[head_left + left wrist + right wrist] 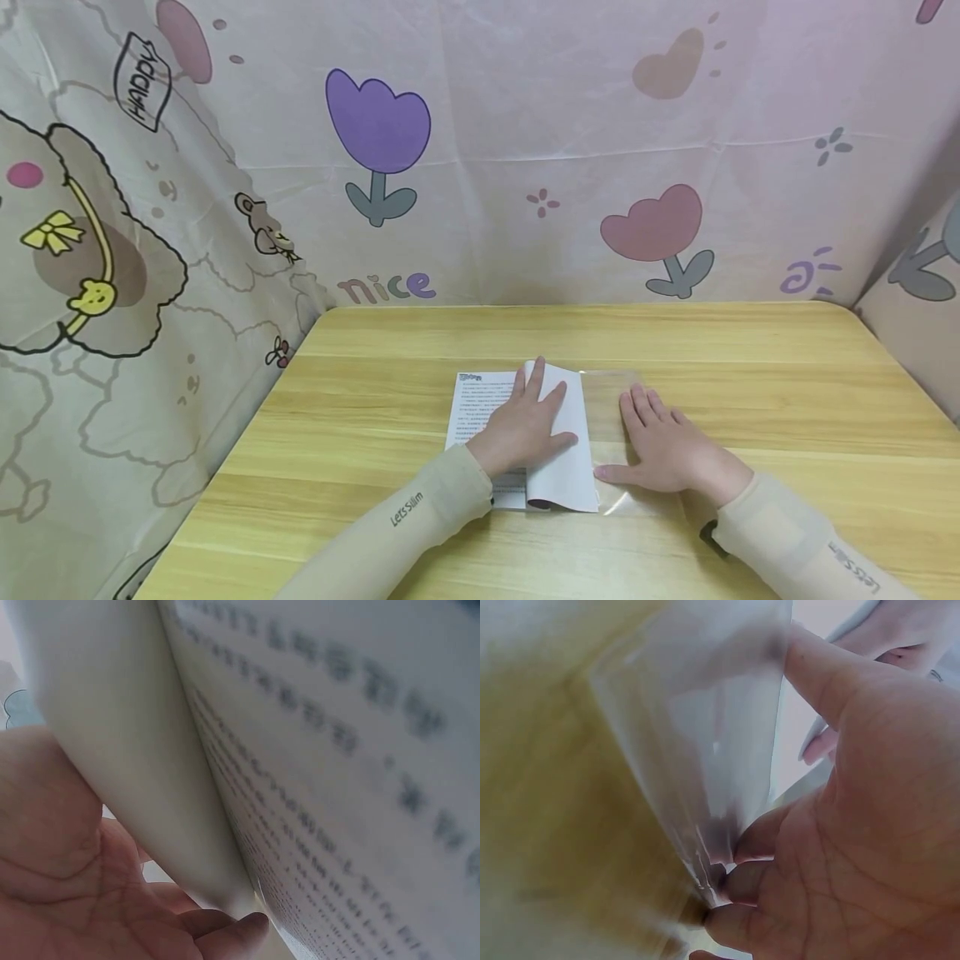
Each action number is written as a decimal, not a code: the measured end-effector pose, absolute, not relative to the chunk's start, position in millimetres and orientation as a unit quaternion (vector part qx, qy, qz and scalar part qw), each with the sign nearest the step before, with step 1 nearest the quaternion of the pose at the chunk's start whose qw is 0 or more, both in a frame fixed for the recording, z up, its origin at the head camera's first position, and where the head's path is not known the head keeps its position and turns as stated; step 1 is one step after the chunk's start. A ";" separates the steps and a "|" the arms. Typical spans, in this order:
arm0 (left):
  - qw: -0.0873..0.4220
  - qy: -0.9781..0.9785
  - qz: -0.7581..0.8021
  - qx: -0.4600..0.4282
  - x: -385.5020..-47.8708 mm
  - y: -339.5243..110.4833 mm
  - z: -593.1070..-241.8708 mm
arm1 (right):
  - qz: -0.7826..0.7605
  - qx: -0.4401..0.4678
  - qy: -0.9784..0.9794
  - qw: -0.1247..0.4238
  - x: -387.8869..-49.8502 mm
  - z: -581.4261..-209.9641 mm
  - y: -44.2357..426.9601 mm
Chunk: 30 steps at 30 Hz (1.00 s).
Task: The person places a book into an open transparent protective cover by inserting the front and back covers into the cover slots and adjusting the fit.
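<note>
A thin booklet lies near the middle of the table, its printed page [477, 404] showing on the left. Over its right part a blank white sheet [564, 490] curves, with a raised fold at the near edge. My left hand [525, 429] rests on this sheet with fingers spread. Seen from the left wrist, the sheet [127, 727] stands apart from the printed page [322, 757]. To the right, clear plastic film [611, 387] extends from under the sheet. My right hand [667, 450] lies flat on the film, fingers extended, thumb near the sheet's edge.
The wood-grain table [375, 392] extends around the booklet on all sides. Behind it hangs a printed cloth [495, 225] with flowers, and another patterned cloth [202, 333] hangs along the left side. Beige sleeves [405, 517] cover both forearms.
</note>
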<state>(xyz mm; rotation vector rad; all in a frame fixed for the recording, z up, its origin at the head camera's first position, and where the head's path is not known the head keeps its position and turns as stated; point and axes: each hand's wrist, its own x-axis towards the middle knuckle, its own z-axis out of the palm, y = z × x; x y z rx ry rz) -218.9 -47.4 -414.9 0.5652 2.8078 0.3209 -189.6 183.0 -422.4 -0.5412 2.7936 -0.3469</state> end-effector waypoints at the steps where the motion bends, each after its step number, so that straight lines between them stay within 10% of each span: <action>1: 0.129 0.966 0.110 0.193 -219.0 -47.5 -415.2 | -0.121 -0.188 0.965 0.139 -190.0 -422.3 183.0; 30: 0.112 0.971 0.086 0.194 -217.5 -45.1 -415.0 | -0.159 -0.192 0.950 0.186 -195.0 -416.0 193.1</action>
